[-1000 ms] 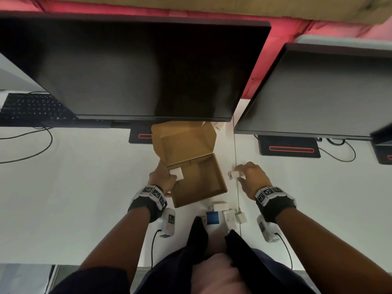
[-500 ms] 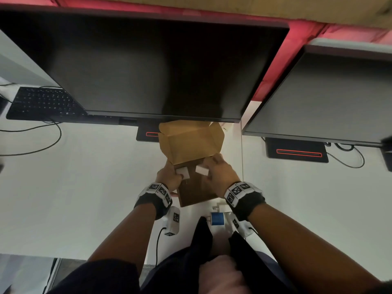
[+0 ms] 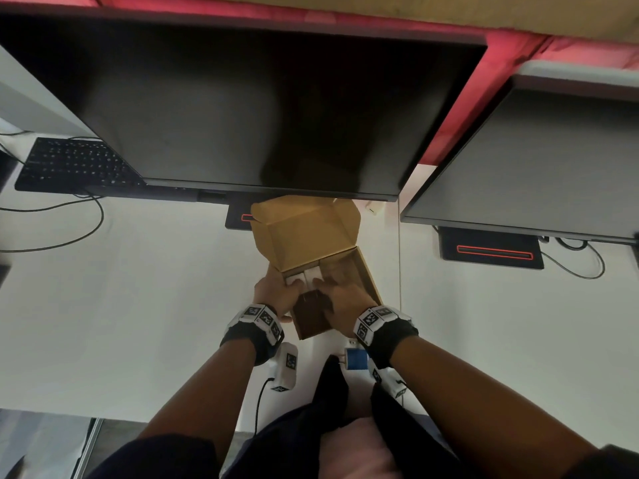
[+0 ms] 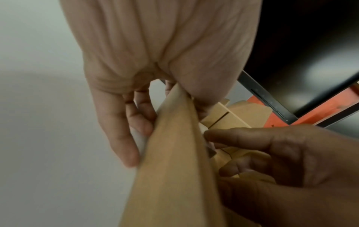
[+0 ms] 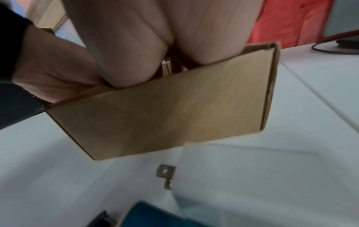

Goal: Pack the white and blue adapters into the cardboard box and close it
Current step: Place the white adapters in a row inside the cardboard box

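Observation:
The cardboard box (image 3: pixel 363 271) lies open on the white desk, lid (image 3: pixel 304 233) raised toward the monitor. Two white adapters (image 3: pixel 294 279) (image 3: pixel 316 274) sit side by side in its far-left corner. My left hand (image 3: pixel 276 293) pinches the box's left wall (image 4: pixel 174 169), fingers (image 4: pixel 136 122) outside and thumb inside by the left adapter. My right hand (image 3: pixel 332 292) reaches over the near wall (image 5: pixel 165 115), and its fingertips pinch the right adapter. The blue adapter (image 3: pixel 356 359) lies on the desk near my body, beside my right wrist.
A large black monitor (image 3: pixel 259 108) overhangs the box lid, and a second monitor (image 3: pixel 553 160) stands at the right. Their stand bases (image 3: pixel 491 248) sit on the desk. A keyboard (image 3: pixel 72 164) and cables (image 3: pixel 86 219) are far left. A small white object (image 3: pixel 373 207) lies behind the lid.
My right hand carried a white adapter from the desk on the right into the box. My left hand lowered its adapter into the far-left corner, and both adapters now sit together.

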Demonstrator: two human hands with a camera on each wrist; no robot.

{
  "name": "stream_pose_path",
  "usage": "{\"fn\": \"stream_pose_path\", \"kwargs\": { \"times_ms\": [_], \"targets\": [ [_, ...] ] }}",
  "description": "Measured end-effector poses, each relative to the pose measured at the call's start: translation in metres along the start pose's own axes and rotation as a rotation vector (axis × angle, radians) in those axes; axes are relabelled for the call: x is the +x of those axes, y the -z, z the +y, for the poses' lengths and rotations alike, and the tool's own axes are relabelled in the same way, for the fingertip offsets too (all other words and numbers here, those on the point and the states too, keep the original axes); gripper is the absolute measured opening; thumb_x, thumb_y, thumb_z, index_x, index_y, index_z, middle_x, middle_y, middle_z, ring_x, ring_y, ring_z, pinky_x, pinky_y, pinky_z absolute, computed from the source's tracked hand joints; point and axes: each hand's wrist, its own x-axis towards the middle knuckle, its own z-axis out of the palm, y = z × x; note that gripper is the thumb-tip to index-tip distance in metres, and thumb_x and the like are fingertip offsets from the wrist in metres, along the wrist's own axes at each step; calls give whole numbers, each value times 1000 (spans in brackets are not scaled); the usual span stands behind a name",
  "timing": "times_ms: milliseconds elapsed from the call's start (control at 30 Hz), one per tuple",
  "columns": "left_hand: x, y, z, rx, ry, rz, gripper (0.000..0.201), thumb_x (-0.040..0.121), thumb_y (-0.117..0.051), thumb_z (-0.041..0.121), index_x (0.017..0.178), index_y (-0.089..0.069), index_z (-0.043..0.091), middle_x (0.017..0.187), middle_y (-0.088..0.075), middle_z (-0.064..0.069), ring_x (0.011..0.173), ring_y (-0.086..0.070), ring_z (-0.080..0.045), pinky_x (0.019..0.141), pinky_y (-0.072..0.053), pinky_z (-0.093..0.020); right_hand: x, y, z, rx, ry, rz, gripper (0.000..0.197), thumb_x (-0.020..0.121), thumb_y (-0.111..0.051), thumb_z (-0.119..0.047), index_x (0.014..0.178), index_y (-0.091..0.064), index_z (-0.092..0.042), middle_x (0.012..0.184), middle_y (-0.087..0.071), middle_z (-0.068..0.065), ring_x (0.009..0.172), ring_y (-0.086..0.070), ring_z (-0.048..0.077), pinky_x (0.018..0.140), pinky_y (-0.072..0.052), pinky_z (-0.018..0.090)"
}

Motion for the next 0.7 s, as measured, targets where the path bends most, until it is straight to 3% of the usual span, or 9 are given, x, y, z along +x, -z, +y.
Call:
{"fn": "stream_pose_path", "kwargs": {
  "times_ms": [100, 167, 233, 333, 433, 500, 567, 600, 700],
  "targets": [
    [2, -7, -2, 51, -18, 129, 77, 66, -79, 56, 132, -47, 34, 112, -71, -4, 102, -69, -35, 83, -60, -40, -2, 2, 0, 35, 59, -19, 65, 82, -57, -15, 138, -39, -43, 140, -46, 2, 124, -47, 36, 99, -50, 50],
    [4, -10, -1, 100, -19, 182, 74, 73, -80, 54, 135, -48, 28, 118, -72, -8, 107, -67, -38, 79, -48, -34, -3, 10, -1, 85, 79, -15, 59, 85, -55, -12, 136, -44, -40, 135, -54, 2, 120, -53, 33, 98, -51, 46],
    [5, -11, -1, 115, -8, 205, 66, 80, -78, 49, 135, -49, 26, 120, -72, -11, 110, -66, -40, 78, -46, -35, -5, 23, 0, 115, 88, 22, 46, 91, -53, -13, 134, -51, -29, 128, -62, 6, 113, -59, 31, 94, -52, 40],
    [9, -10, -5, 143, 4, 223, 64, 82, -77, 49, 136, -50, 27, 125, -72, -12, 115, -65, -41, 85, -50, -39, -8, 43, 13, 198, 99, 215, 29, 93, -56, -19, 121, -63, -19, 110, -70, 7, 96, -66, 25, 86, -54, 37],
    [13, -5, -10, 143, -3, 248, 66, 82, -76, 51, 138, -49, 27, 129, -71, -10, 119, -64, -41, 88, -49, -39, -1, 58, 42, 204, 27, 406, 18, 91, -60, -25, 106, -68, -21, 99, -68, 0, 81, -65, 17, 78, -58, 39],
    [16, -2, -12, 134, -5, 251, 65, 83, -76, 50, 138, -50, 27, 130, -71, -8, 120, -64, -40, 89, -49, -39, 10, 68, 62, 120, -128, 347, 28, 93, -60, -29, 119, -65, -20, 118, -62, 5, 103, -63, 24, 88, -56, 42],
    [18, 0, -15, 132, -2, 244, 64, 83, -76, 51, 137, -51, 27, 129, -71, -8, 119, -65, -40, 85, -45, -36, 22, 76, 74, 4, -294, 190, 48, 95, -59, -32, 141, -49, -21, 146, -43, 10, 134, -43, 31, 104, -48, 45],
    [19, 0, -15, 132, 1, 241, 64, 82, -77, 51, 137, -51, 28, 129, -72, -8, 119, -65, -39, 83, -44, -34, 28, 79, 77, -37, -340, 148, 56, 95, -59, -33, 147, -40, -23, 156, -32, 11, 143, -32, 33, 107, -44, 47],
    [23, 1, -15, 119, 3, 244, 63, 81, -77, 49, 136, -52, 29, 127, -73, -7, 118, -65, -38, 82, -43, -32, 48, 85, 80, -107, -353, 126, 72, 94, -61, -34, 154, -21, -30, 166, -7, 10, 144, -31, 42, 106, -45, 51]
  ]
}}
